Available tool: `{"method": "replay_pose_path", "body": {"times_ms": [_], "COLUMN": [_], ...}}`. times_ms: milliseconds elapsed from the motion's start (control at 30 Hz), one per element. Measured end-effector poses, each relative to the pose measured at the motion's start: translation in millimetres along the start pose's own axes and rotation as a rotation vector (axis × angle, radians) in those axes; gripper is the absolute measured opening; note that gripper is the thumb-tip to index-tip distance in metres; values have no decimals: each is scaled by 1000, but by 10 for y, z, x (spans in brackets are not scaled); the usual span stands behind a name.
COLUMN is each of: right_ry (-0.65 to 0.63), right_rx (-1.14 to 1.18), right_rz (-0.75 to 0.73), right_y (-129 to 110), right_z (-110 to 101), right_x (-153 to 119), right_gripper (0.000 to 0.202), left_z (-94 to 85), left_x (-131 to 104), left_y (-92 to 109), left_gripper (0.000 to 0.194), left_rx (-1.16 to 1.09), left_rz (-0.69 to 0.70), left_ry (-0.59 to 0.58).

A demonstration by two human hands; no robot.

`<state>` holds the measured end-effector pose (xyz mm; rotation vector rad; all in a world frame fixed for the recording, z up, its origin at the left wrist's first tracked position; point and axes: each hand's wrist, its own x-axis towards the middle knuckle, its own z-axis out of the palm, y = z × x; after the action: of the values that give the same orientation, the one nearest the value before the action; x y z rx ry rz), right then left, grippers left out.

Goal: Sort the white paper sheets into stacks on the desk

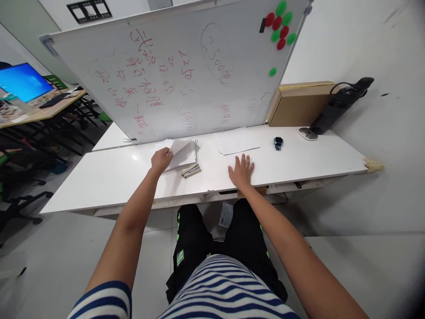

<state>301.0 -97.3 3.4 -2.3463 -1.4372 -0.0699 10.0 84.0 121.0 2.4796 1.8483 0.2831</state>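
At the left of the desk's middle, my left hand (161,160) pinches the edge of a sheet of paper (179,145), whose corner is lifted and bent. Beneath that sheet lies a stack of white papers (188,156). A stapler (191,171) rests on the desk just in front of the stack. My right hand (241,172) lies flat on the desktop, palm down, fingers spread, holding nothing. Beyond its fingertips is a second pile of white papers (237,142), apart from the hand.
A whiteboard (159,102) with red writing stands along the back of the white desk (109,181). To the right are a smartwatch (278,142), a computer mouse (308,134), a black bottle (341,106) and a cardboard box (295,106). A monitor (26,82) glows at far left.
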Motion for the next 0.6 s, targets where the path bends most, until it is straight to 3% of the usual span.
{"method": "replay_pose_path", "body": {"times_ms": [67,167,267,400,500,600], "right_ry": [17,64,94,96,95,101], "right_rx": [3,6,4,6,12,16], "right_rz": [-4,-13,-15,2,6,-5], "right_y": [6,4,-7,-14,-11,-6], "right_z": [9,23,28,33,41,52], "right_x": [-9,-25,-33,-19,-5,0], "right_gripper": [61,59,58,58,58,58], "left_z": [21,117,241,367,413,424], "left_x": [-40,-94,-97,-12,52,78], "left_y": [-28,-55,-47,0,26,26], "left_gripper": [29,35,57,80,72,59], "left_rx": [21,79,114,104,74,43], "left_rz": [25,191,336,374,329,277], "left_ry": [-12,-85,-91,-160,-278,-313]}}
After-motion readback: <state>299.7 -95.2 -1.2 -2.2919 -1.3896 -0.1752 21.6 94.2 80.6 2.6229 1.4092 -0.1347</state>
